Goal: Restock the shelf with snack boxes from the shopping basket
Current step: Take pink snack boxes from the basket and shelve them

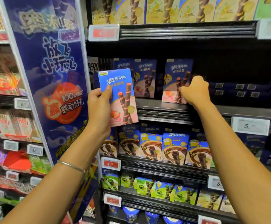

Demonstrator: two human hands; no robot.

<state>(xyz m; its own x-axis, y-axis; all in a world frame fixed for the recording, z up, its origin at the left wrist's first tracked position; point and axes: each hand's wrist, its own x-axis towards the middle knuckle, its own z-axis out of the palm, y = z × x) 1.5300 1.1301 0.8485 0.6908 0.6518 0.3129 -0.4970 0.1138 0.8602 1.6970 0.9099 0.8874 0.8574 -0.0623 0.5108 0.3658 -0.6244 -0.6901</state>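
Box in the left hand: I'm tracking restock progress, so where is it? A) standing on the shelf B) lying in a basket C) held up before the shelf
C: the left hand grips the box in the air, short of the shelf; the right hand pinches a standing box.

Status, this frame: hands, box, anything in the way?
Left hand holds a new box, clear of the shelf. Right hand grips a shelved box by its right edge. Nothing blocks the gap left of it.
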